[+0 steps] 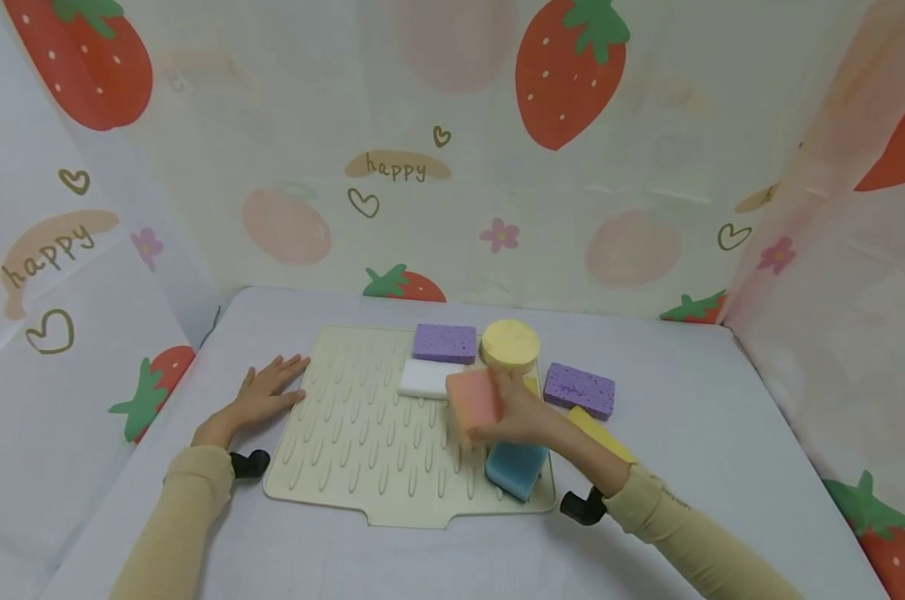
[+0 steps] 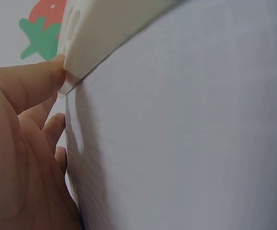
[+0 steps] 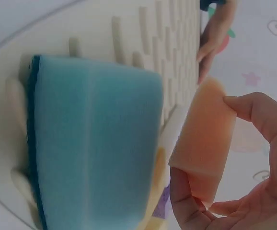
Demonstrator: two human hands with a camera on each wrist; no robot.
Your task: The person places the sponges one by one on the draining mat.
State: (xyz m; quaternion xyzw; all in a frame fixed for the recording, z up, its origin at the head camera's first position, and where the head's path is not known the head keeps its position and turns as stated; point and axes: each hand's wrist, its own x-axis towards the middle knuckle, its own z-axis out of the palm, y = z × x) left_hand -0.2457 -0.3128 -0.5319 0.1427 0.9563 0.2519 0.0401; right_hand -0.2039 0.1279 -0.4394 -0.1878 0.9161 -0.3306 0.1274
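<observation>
My right hand (image 1: 523, 412) pinches an orange-pink sponge (image 1: 471, 400) between thumb and fingers, over the right half of a cream ridged mat (image 1: 355, 450). In the right wrist view the sponge (image 3: 205, 139) stands on edge in the grip. Just below that hand lies a blue sponge (image 1: 516, 468) with a darker scouring side. A white sponge (image 1: 426, 379), a purple sponge (image 1: 444, 342) and a round yellow sponge (image 1: 510, 345) sit on the mat's far right part. My left hand (image 1: 261, 396) lies with fingers spread, fingertips at the mat's left edge; its thumb touches the rim (image 2: 74, 72) in the left wrist view.
Right of the mat, a second purple sponge (image 1: 580, 390) lies on the white tablecloth (image 1: 692, 417), with a yellow sponge (image 1: 601, 433) partly behind the right forearm. A strawberry-print curtain (image 1: 452, 242) closes off the back and both sides.
</observation>
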